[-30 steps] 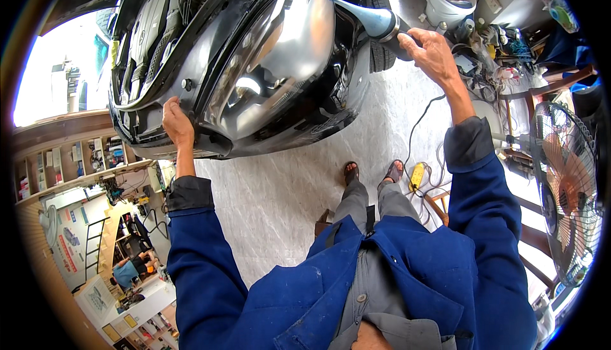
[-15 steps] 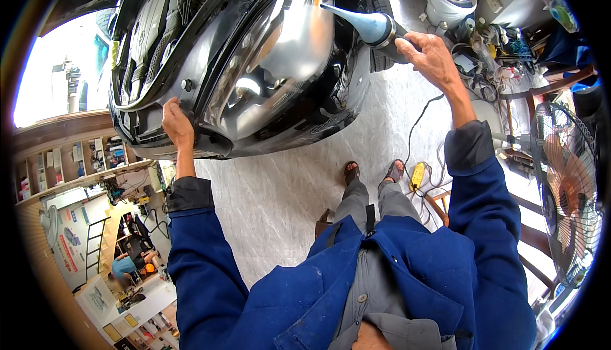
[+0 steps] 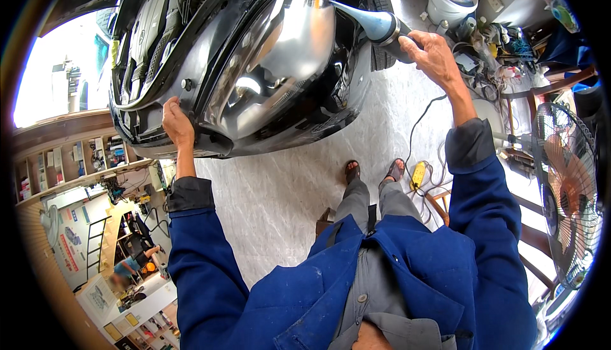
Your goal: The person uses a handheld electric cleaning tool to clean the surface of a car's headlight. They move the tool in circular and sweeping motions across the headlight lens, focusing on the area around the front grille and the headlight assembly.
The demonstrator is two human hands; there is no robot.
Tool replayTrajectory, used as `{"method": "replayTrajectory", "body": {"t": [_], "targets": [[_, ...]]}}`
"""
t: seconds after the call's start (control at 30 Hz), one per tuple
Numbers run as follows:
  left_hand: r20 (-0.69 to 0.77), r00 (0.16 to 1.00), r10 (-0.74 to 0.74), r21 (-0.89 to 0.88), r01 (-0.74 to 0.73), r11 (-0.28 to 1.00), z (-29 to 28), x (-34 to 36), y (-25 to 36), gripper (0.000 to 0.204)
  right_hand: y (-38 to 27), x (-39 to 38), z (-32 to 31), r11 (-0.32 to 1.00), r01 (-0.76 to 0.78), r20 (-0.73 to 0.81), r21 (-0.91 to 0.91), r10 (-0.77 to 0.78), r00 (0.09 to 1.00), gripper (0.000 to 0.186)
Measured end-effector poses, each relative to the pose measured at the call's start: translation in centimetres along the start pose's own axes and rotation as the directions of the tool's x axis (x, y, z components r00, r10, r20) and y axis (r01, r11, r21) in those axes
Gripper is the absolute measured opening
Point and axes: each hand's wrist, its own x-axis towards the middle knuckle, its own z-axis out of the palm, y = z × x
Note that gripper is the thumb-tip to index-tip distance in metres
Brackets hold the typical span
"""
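Note:
In my right hand [image 3: 430,54] is a black corded vapour cup [image 3: 382,28] with a long, tapered pale-blue spout. The fingers wrap round its dark body. The spout's tip is at the outer end of a large car headlight [image 3: 273,63], near its orange strip; whether it touches the lens I cannot tell. The lens looks glossy with whitish reflections. My left hand [image 3: 176,123] rests at the black car's [image 3: 210,38] front edge, left of the headlight, fingers bent together over the panel rim [image 3: 149,127]. Its fingertips are partly hidden.
Cables and a yellow power strip [image 3: 417,175] lie on the pale floor by my feet. A standing fan [image 3: 566,191] and wooden chair parts are at the right. A white bucket [image 3: 450,0] stands beyond the tyre [image 3: 380,19]. Another person [image 3: 130,267] is at the far lower left.
My right hand and the vapour cup have shifted slightly right, carrying the spout's tip along the headlight's outer end. My left hand has stayed put. The distant person's arm has moved.

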Motion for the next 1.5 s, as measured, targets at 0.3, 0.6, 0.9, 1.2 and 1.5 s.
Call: {"method": "replayTrajectory", "body": {"t": [0.3, 0.6, 0.9, 1.2, 1.5], "targets": [[0.004, 1.0, -0.005, -0.002, 0.005, 1.0, 0.0, 0.0, -0.1, 0.038, 0.3, -0.2, 0.5, 0.997, -0.072, -0.027, 0.031, 0.073, 0.997, 0.045], [0.002, 1.0, 0.028, 0.015, -0.028, 1.0, 0.0, 0.0, -0.1, 0.039, 1.0, -0.7, 0.8, 0.998, -0.047, -0.032, 0.05, 0.049, 0.998, 0.044], [0.038, 0.999, -0.013, 0.015, 0.012, 1.0, -0.3, 0.0, 0.4, 0.039, 1.6, -1.5, 1.2, 0.999, -0.029, 0.01, 0.034, 0.029, 1.0, 0.042], [0.042, 0.999, -0.026, -0.016, 0.026, 1.0, -0.3, 0.0, 0.4, 0.039, 1.3, -2.0, 0.8, 0.999, -0.035, 0.07, 0.038, 0.032, 0.997, 0.046], [0.028, 1.0, -0.003, -0.012, 0.003, 1.0, -0.2, 0.1, 0.1, 0.039, 0.4, -1.5, 0.4, 0.995, -0.039, 0.004, 0.087, 0.038, 0.999, 0.041]]}}
